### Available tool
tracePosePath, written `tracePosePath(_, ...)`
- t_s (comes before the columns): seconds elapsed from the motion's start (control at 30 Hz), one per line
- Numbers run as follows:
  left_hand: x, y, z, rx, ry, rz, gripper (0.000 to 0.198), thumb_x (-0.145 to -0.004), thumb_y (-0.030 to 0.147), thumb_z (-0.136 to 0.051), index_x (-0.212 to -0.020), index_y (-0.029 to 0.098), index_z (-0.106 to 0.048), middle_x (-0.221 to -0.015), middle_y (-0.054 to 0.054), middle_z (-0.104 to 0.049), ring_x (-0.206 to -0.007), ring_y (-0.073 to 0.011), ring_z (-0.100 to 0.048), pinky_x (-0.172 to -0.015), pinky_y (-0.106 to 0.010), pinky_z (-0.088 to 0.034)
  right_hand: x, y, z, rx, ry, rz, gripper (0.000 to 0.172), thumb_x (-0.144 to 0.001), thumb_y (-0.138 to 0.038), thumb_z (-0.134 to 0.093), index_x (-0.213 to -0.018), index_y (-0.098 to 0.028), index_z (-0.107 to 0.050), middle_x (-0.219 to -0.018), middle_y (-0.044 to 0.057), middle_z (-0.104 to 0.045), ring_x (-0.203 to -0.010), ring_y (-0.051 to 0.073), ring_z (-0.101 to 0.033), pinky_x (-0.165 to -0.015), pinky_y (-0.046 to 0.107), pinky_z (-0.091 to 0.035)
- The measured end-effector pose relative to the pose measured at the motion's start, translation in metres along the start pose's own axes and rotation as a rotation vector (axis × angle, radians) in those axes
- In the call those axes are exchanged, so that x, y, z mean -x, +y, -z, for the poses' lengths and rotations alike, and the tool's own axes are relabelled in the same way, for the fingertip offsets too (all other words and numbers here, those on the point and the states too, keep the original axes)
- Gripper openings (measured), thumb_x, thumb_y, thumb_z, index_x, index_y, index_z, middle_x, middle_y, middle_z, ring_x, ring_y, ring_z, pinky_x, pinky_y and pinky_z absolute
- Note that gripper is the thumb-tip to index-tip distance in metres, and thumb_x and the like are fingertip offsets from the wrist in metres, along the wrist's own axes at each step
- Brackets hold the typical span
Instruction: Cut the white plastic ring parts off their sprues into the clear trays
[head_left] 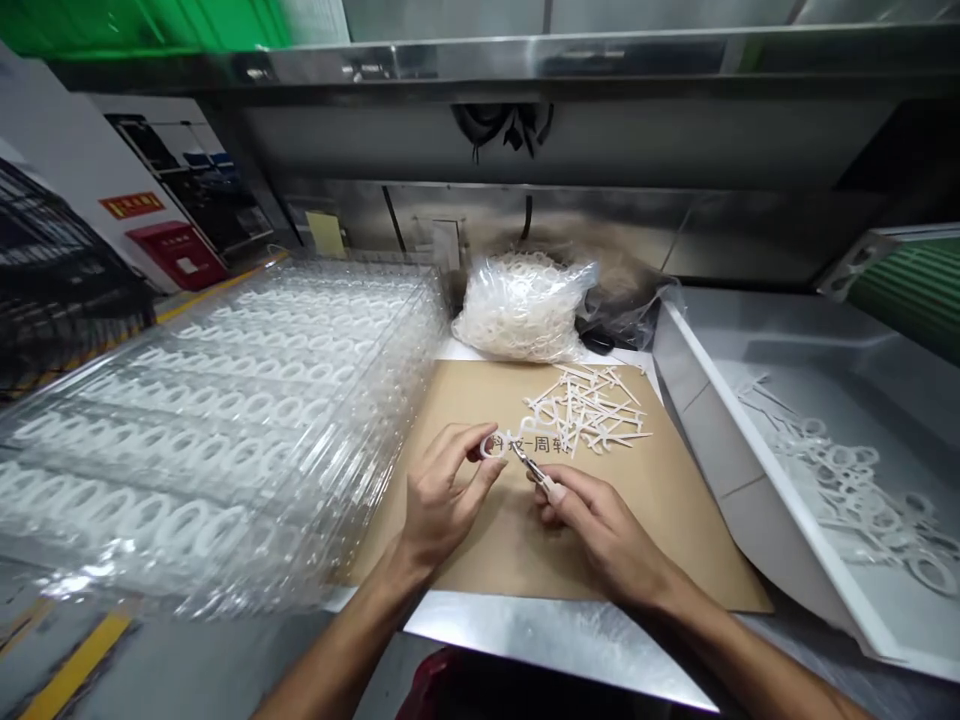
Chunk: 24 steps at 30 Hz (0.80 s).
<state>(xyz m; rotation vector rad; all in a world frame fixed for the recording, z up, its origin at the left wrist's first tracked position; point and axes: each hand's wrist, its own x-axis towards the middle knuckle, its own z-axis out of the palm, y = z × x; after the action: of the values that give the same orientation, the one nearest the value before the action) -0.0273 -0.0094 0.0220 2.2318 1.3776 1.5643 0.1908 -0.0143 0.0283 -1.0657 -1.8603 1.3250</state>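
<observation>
Between the thumb and fingers of my left hand is a white plastic ring, held above the brown cardboard sheet. My right hand is closed around small cutters with a pale handle. The tips of the cutters are at the right side of the ring, by a thin white piece joined to it. Just beyond my hands, a loose pile of thin white plastic sticks lies on the cardboard.
Stacked clear trays with rows of white rings stand at the left. A clear bag full of white parts sits behind the cardboard. On the right, a grey bin holds loose ring pieces. A metal shelf edge crosses above.
</observation>
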Motion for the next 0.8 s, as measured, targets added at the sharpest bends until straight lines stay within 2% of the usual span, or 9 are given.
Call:
tracePosePath(0.3, 0.0006, 0.0048, -0.0014, -0.003, -0.03, -0.011, 0.029, -0.092, 0.017, -0.064, -0.121, 0.019, -0.062, -0.093, -0.004, -0.066, -0.083, -0.0149, -0.064, -0.077, -0.028, -0.055, -0.0008, 0.0048, 0.0011, 0.023, 0.013, -0.012, 0.038, -0.103, -0.046, -0.041, -0.121, -0.021, -0.063, -0.102, 0.009, -0.067, -0.087, 0.021, -0.064, -0.078, 0.035, -0.053)
tracePosePath(0.6, 0.0023, 0.0074, -0.0051, 0.021, -0.048, -0.013, 0.028, -0.093, 0.017, -0.062, -0.121, 0.019, -0.062, -0.094, -0.004, -0.067, -0.083, -0.0145, -0.064, -0.078, -0.027, -0.055, 0.001, 0.0058, -0.001, 0.011, 0.027, -0.017, 0.037, -0.104, -0.048, -0.04, -0.102, -0.021, -0.064, -0.084, 0.003, -0.061, -0.071, 0.016, -0.057, -0.065, 0.028, -0.05)
tracePosePath(0.8, 0.003, 0.008, -0.0059, 0.01, -0.05, -0.02, 0.029, -0.092, 0.016, -0.063, -0.121, 0.019, -0.062, -0.094, -0.004, -0.066, -0.083, -0.0139, -0.063, -0.078, -0.027, -0.055, 0.0005, 0.0072, -0.0014, 0.015, 0.016, -0.019, 0.038, -0.105, -0.048, -0.038, -0.098, -0.02, -0.063, -0.084, 0.003, -0.061, -0.069, 0.015, -0.056, -0.064, 0.027, -0.048)
